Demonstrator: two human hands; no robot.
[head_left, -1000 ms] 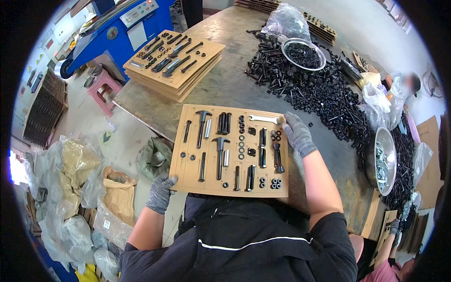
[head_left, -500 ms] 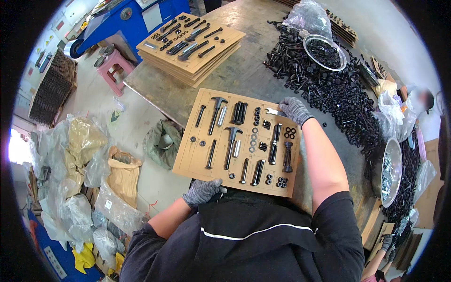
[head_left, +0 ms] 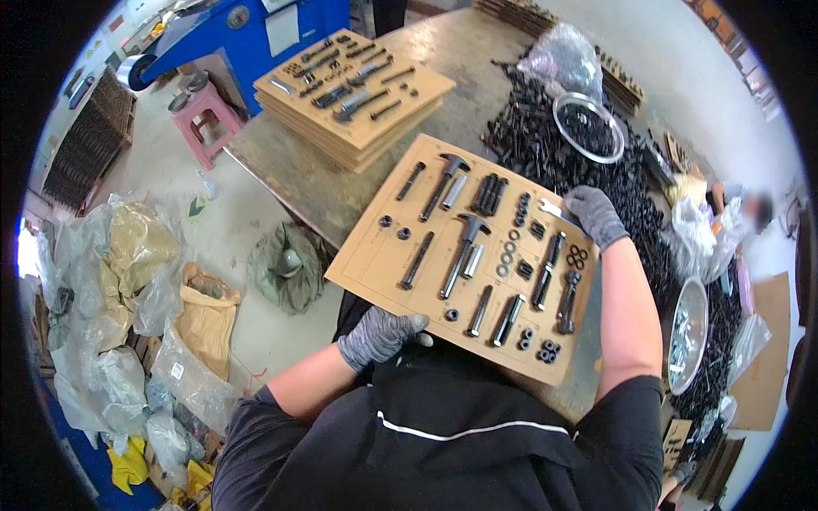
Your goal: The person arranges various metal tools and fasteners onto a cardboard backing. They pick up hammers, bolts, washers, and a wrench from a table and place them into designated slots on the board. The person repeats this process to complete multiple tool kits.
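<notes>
A brown cardboard sheet (head_left: 366,264) set with black bolts, nuts, washers and silver sleeves lies tilted in front of me, turned with its right side nearer. My left hand (head_left: 383,336), in a grey glove, grips its near left edge, thumb on top. At the far right edge my gloved right hand (head_left: 596,216) holds it, beside a small silver open-end wrench (head_left: 555,209). The fingers under the sheet are hidden. Two T-headed black bolts (head_left: 457,255) are the largest pieces on it.
Beyond it, a stack of similar filled sheets (head_left: 358,145) stands on the metal table (head_left: 298,162). Loose black bolts and nuts (head_left: 528,128) pile up at right, with steel bowls (head_left: 588,157). Plastic bags (head_left: 136,315) and a pink stool (head_left: 204,128) are at left.
The sheet has shifted right and turned clockwise, its far left corner rising. Both hands have moved rightward with it, keeping their grip. My view has shifted slightly.
</notes>
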